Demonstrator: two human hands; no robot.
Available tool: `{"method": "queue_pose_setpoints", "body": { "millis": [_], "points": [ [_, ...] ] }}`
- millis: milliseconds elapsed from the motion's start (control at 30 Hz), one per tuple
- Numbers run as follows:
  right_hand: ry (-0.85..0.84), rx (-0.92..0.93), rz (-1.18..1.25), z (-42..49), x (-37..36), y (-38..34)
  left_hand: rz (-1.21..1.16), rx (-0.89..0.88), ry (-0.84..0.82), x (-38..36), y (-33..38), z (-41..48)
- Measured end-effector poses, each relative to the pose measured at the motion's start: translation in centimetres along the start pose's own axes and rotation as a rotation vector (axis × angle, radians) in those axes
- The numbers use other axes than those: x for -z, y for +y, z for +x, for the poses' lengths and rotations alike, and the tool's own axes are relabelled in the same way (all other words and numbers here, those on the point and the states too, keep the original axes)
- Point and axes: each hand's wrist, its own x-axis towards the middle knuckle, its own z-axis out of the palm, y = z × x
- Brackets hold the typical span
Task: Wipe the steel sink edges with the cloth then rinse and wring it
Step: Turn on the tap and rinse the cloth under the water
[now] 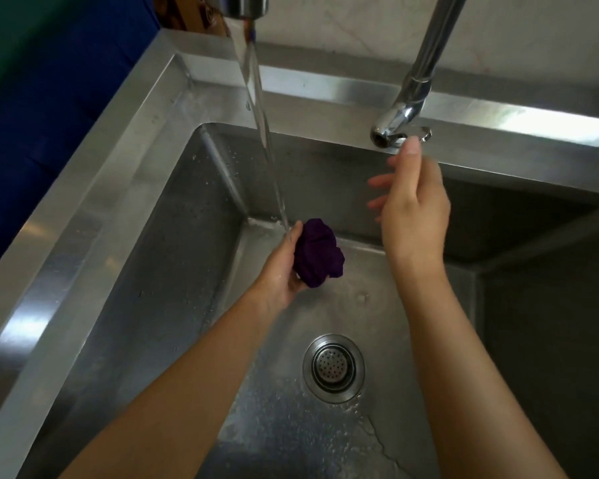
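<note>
The rinsing step is in hand: the left hand (284, 267) grips the bunched cloth (317, 253) beside the water stream (261, 133), the right hand (414, 205) is loose-fingered at the tap lever (419, 133), so wringing likely needs both hands.

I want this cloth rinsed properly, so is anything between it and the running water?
Nothing visible. The left hand holds the bunched purple cloth right beside the stream, which lands at its fingers. The right hand is off by the tap handle.
</note>
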Motion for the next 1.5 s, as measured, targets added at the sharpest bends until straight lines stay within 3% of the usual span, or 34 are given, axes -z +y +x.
{"method": "queue_pose_setpoints", "body": {
  "millis": [233,433,700,1200,1367,1500],
  "points": [
    [-0.084,-0.035,-0.062,1.2,-0.7,-1.2,-0.177,0.038,-0.035,0.1,0.7,-1.4],
    [-0.070,-0.148,-0.044,1.8,-0.4,-2.4,-0.163,0.056,-0.034,-0.4,1.7,-2.9],
    [0.095,-0.043,-0.245,3.1,-0.6,-3.0,-0.087,0.015,-0.019,-0.9,2.2,-3.6],
    [0.099,0.159,-0.668,3.9,-1.0,-4.6,-0.025,-0.118,-0.026,-1.2,3.6,-5.3],
    [0.081,0.126,-0.602,3.9,-1.0,-4.4,-0.008,-0.146,-0.083,-0.8,3.8,-6.0],
    [0.011,0.048,-0.393,3.4,-0.5,-3.7,-0.045,-0.156,-0.123,-0.9,3.9,-6.6]
  ]
}}
